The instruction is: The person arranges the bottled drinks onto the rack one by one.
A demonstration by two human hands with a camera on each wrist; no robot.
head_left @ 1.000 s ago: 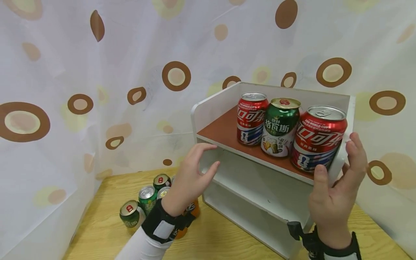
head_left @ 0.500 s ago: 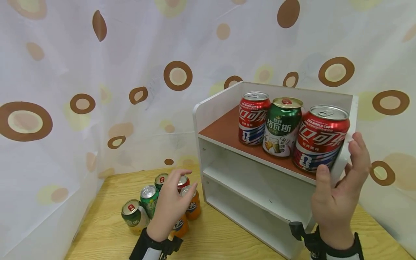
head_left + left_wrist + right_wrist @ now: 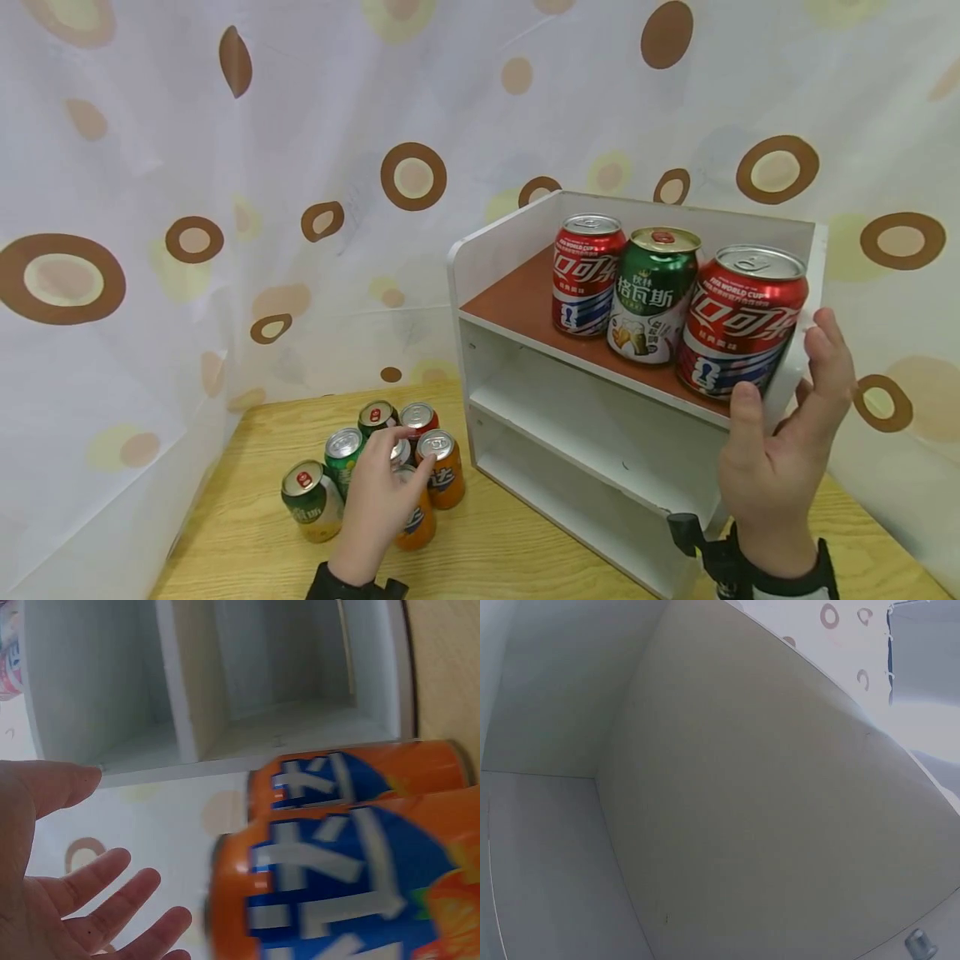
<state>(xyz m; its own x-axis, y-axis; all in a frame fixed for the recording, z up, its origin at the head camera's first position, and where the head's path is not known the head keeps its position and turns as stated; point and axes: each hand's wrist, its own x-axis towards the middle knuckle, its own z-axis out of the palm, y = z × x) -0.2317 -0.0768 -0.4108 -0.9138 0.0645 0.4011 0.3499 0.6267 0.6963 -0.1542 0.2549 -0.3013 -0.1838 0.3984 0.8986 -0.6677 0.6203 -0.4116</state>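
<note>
My left hand (image 3: 378, 487) is over a cluster of soda cans on the table, thumb and fingers apart. It overlaps a front orange soda can (image 3: 417, 518), beside another orange soda can (image 3: 444, 479). In the left wrist view, its spread fingers show next to an orange can (image 3: 360, 877) with a blue label. My right hand (image 3: 783, 467) is at the shelf's right side panel (image 3: 817, 267), thumb in front and fingers outside, close to a red cola can (image 3: 738, 325). A green kvass can (image 3: 651, 292) and another red cola can (image 3: 585, 275) stand left of it on the top shelf.
The white shelf unit (image 3: 461, 375) has a brown top board (image 3: 502, 296) and two lower compartments. Around my left hand stand a green-and-yellow can (image 3: 311, 508), a green can (image 3: 342, 450), a dark green can (image 3: 375, 412) and a red can (image 3: 420, 417). Behind hangs a patterned curtain (image 3: 337, 125).
My left hand has moved down and left from beside the shelf unit to the cans on the table. My right hand and the cans on top have stayed in place.
</note>
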